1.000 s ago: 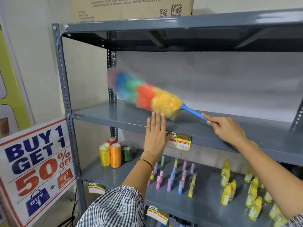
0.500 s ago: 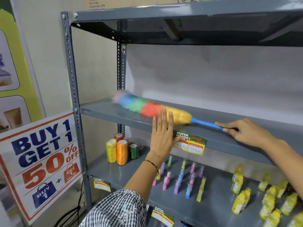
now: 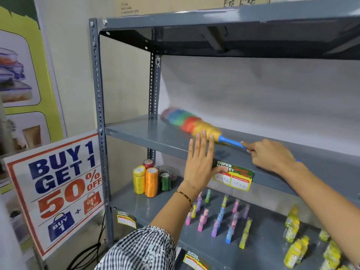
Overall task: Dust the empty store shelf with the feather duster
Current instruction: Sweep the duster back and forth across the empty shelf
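A feather duster (image 3: pixel 187 121) with rainbow plumes and a blue handle lies low across the empty grey shelf (image 3: pixel 140 133), its blurred tip close to the rear left upright. My right hand (image 3: pixel 270 156) grips the blue handle's end, forefinger stretched along it. My left hand (image 3: pixel 200 160) is raised flat in front of the shelf's front edge, fingers together and pointing up, thumb by the price label (image 3: pixel 233 176); it holds nothing.
The shelf above (image 3: pixel 224 18) overhangs closely. Below, thread spools (image 3: pixel 150 180), several small coloured bottles (image 3: pixel 218 217) and yellow bottles (image 3: pixel 294 250) stand on the lower shelf. A "Buy 1 Get 1" sign (image 3: pixel 56 188) leans at the left of the rack's front post (image 3: pixel 97 106).
The duster came down from mid-air onto the shelf surface and now sweeps along its left rear part. My left hand stays at the shelf edge.
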Demonstrator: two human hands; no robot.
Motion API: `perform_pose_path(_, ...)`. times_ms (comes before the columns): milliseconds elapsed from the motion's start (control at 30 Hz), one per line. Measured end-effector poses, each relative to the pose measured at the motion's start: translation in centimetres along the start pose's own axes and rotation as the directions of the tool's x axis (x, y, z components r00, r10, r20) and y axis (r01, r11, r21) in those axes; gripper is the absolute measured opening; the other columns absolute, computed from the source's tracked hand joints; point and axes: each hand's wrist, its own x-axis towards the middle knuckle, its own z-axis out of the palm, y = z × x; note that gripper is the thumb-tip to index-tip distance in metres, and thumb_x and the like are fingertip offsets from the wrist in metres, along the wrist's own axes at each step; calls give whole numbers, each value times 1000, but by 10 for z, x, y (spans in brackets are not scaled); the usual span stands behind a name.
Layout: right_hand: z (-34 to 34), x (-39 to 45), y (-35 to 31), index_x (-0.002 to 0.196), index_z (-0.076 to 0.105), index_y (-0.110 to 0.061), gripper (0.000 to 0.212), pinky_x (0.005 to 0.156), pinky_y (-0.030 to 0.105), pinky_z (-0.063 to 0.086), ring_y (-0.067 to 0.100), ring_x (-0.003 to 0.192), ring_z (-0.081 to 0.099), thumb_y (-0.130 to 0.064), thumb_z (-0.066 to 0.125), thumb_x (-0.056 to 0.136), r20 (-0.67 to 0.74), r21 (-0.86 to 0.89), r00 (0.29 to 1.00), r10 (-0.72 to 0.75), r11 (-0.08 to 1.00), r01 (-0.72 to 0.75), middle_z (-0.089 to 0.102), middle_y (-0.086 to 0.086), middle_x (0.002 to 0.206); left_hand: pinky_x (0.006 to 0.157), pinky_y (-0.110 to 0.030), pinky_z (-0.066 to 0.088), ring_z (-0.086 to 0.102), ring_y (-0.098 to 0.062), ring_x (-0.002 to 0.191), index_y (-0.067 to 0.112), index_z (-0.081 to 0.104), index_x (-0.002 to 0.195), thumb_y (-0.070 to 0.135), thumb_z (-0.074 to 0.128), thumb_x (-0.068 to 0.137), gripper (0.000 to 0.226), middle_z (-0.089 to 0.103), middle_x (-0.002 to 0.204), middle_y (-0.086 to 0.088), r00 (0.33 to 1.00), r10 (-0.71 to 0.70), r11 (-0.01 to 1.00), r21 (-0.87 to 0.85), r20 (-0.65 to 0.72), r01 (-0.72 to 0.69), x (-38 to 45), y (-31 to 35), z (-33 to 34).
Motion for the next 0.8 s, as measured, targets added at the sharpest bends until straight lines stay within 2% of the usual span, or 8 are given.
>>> perform_pose_path(133,-15,4,20,134,45,-47,44,75,34,45,30,99,62,-25,42,95,-98,52,990,-103,993,108,71,3,108,114,-52,7,6,-39,141,0,3,148,77,57,63,126,9,152,-23,999,3,1000,-4,-32,-3,1,-1,1)
perform_pose_path(267,-16,23,11,132,51,-42,40,74,34,45,34,101,60,-25,45,96,-193,204,981,7,978,34,70,7,112,114,-50,1,-6,-36,142,3,-16,146,77,50,66,128,2,153,-20,1000,-9,1000,-21,-24,8,0,-1,0)
perform_pose_path(367,-15,41,-22,133,50,-38,43,79,38,50,37,101,61,-21,41,94,-146,102,989,30,995,-15,67,14,116,115,-49,0,-9,-35,142,4,-16,146,79,36,71,119,-8,155,-20,1000,-20,999,-28,0,20,-3,1,1)
perform_pose_path(467,-16,53,-51,131,53,-33,43,75,36,50,35,93,65,-18,42,93,-134,-51,988,-82,996,76,69,14,105,115,-47,-4,-12,-34,142,3,-14,147,78,25,73,112,-25,152,-19,1000,-24,1000,-20,11,24,-3,1,4)
perform_pose_path(567,-15,53,-62,135,49,-37,46,71,35,48,33,92,64,-18,41,93,-99,-17,981,-167,986,166,68,14,106,115,-46,-6,-11,-34,142,3,-16,146,77,23,75,110,-26,152,-19,1000,-18,1000,11,14,18,-4,0,11)
perform_pose_path(667,-14,42,-59,135,46,-42,48,67,31,46,30,94,63,-19,39,93,-98,88,950,-296,948,305,70,8,111,115,-49,5,-3,-36,142,3,-11,148,76,25,75,109,-9,155,-21,1000,-1,1000,16,31,0,-3,0,10)
perform_pose_path(733,-14,30,-50,133,49,-41,49,70,32,50,27,95,64,-16,42,92,-108,149,924,-366,913,380,72,3,109,114,-51,16,8,-37,141,2,8,148,75,44,72,111,17,153,-23,999,3,1000,3,32,-3,-3,1,6)
perform_pose_path(800,-12,18,-36,133,50,-40,48,69,32,47,25,87,63,-16,45,92,-99,180,924,-370,907,382,73,5,101,112,-51,21,15,-37,139,2,20,143,72,60,67,111,29,149,-22,1000,3,1000,-11,24,-3,-3,2,2)
